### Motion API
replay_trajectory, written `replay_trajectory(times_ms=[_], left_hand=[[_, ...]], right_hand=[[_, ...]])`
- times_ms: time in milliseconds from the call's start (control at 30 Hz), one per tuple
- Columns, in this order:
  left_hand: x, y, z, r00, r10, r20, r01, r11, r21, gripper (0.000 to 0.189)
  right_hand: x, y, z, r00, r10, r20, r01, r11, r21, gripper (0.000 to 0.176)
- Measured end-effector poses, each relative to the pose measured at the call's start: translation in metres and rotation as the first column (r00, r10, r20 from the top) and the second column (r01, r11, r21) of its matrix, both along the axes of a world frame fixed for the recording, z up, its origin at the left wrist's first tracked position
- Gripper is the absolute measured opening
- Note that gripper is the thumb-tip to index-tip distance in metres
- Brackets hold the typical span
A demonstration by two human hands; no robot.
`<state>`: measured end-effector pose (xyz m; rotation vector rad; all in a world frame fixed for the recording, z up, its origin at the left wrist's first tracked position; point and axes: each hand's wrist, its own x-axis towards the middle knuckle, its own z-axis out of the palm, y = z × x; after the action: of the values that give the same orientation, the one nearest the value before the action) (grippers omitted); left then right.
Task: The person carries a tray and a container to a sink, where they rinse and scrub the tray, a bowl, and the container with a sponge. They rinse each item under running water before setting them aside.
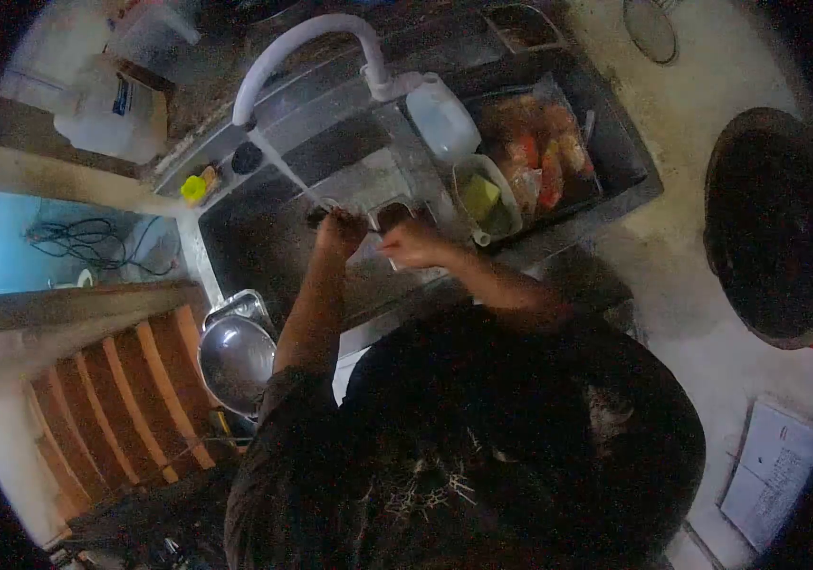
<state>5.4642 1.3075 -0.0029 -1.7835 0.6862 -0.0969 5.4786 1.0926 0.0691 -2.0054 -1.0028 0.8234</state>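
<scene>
Holding a pale, see-through item (370, 188) in the sink (245, 252), right where the stream (287, 171) from the white tap (306, 33) lands; too blurred to name further. Lies just beyond both hands, on the far side of the fingers, long axis seemingly running left to right between the 2 grips. Left hand (340, 230) curled tight on the item's near left edge, forearm reaching in from the near side. Right hand (413, 244) at the near right edge, fingers bent toward the left hand; cannot tell whether pinching the item or only touching it. Both hands about equally close, the left one nearer the water. Just right of the hands, 1 white jug (442, 119), a tub (471, 167) with something yellow inside, and a bag (544, 152) of red-orange food in the sink's right bay. Left and near, a steel pot (235, 359) beside wooden slats (116, 404). Far right, a dark pan (772, 228) on the counter (682, 114), with paper (775, 470) nearer.
</scene>
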Motion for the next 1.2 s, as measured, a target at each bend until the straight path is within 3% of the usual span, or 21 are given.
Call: replay_trajectory(times_ms=[33,67,100,133,167,233,333,433,533,633,733,767,800,833,900,967,1067,1100,1133,1167,1200], left_hand=[[0.002,0.006,-0.002,0.999,0.024,0.039,-0.018,0.987,-0.159,0.009],[0.003,0.01,-0.001,0.945,-0.249,0.212,0.108,0.849,0.517,0.01],[0.003,0.015,0.001,0.827,-0.544,0.14,0.036,0.301,0.953,0.012],[-0.001,0.019,0.005,0.708,-0.692,-0.139,-0.181,-0.368,0.912,0.016],[-0.005,0.018,0.018,0.696,-0.679,-0.234,-0.112,-0.425,0.898,0.017],[-0.009,0.003,0.053,0.649,-0.637,-0.417,0.024,-0.53,0.848,0.021],[-0.021,0.003,0.045,0.698,-0.594,-0.4,-0.078,-0.618,0.782,0.019],[-0.024,0.001,0.054,0.659,-0.524,-0.539,0.166,-0.597,0.785,0.016],[-0.028,0.006,0.054,0.712,-0.589,-0.383,-0.005,-0.549,0.836,0.015],[-0.025,0.01,0.066,0.666,-0.632,-0.396,0.036,-0.504,0.863,0.016],[-0.04,-0.015,0.098,0.531,-0.298,-0.793,0.155,-0.886,0.436,0.02],[-0.044,0.0,0.074,0.491,-0.233,-0.839,-0.11,-0.972,0.206,0.021],[-0.055,0.026,0.03,0.474,-0.146,-0.868,-0.365,-0.93,-0.043,0.023],[-0.064,0.045,-0.003,0.482,-0.05,-0.875,-0.58,-0.766,-0.277,0.024],[-0.077,0.059,-0.031,0.544,-0.302,-0.783,-0.51,-0.86,-0.023,0.028],[-0.085,0.054,-0.029,0.641,-0.283,-0.714,-0.499,-0.86,-0.106,0.03],[-0.089,0.017,0.011,0.749,-0.036,-0.662,-0.529,-0.634,-0.564,0.031],[-0.086,0.01,0.023,0.725,-0.027,-0.688,-0.589,-0.543,-0.599,0.031],[-0.085,0.006,0.031,0.703,-0.009,-0.711,-0.639,-0.445,-0.627,0.031],[-0.088,0.003,0.037,0.637,-0.037,-0.77,-0.672,-0.515,-0.532,0.031],[-0.093,0.002,0.044,0.57,-0.072,-0.819,-0.692,-0.579,-0.431,0.031]], right_hand=[[0.011,-0.021,-0.011,0.984,-0.174,-0.034,0.175,0.984,0.017,0.017],[0.024,-0.043,-0.022,0.94,-0.334,-0.073,0.337,0.941,0.029,0.017],[0.036,-0.068,-0.015,0.875,-0.482,-0.035,0.478,0.852,0.211,0.015],[0.051,-0.085,-0.015,0.858,-0.489,0.159,0.486,0.872,0.057,0.018],[0.072,-0.101,-0.02,0.823,-0.448,0.349,0.506,0.858,-0.093,0.021],[0.096,-0.119,-0.053,0.813,-0.372,0.448,0.512,0.823,-0.245,0.02],[0.108,-0.124,-0.101,0.822,-0.333,0.461,0.504,0.803,-0.318,0.019],[0.108,-0.117,-0.134,0.812,-0.367,0.453,0.523,0.801,-0.289,0.018],[0.114,-0.113,-0.148,0.798,-0.412,0.44,0.546,0.802,-0.241,0.018],[0.117,-0.115,-0.16,0.805,-0.461,0.375,0.563,0.793,-0.233,0.02],[0.115,-0.119,-0.149,0.838,-0.401,0.369,0.511,0.814,-0.275,0.033],[0.117,-0.123,-0.139,0.849,-0.357,0.389,0.481,0.827,-0.291,0.041],[0.118,-0.124,-0.122,0.86,-0.31,0.406,0.448,0.839,-0.309,0.049],[0.114,-0.123,-0.099,0.87,-0.329,0.367,0.441,0.853,-0.28,0.053],[0.098,-0.109,-0.024,0.878,-0.426,0.219,0.464,0.868,-0.174,0.059],[0.063,-0.077,0.021,0.88,-0.475,-0.026,0.475,0.88,-0.022,0.062],[0.028,-0.019,0.025,0.934,-0.3,-0.193,0.326,0.938,0.12,0.064],[0.025,0.01,-0.018,0.9,-0.276,-0.337,0.382,0.873,0.305,0.061],[0.02,0.028,-0.024,0.923,-0.271,-0.272,0.346,0.894,0.283,0.054],[0.02,0.04,-0.023,0.944,-0.259,-0.205,0.308,0.914,0.263,0.048],[0.02,0.044,-0.014,0.885,-0.253,-0.392,0.33,0.933,0.141,0.046]])
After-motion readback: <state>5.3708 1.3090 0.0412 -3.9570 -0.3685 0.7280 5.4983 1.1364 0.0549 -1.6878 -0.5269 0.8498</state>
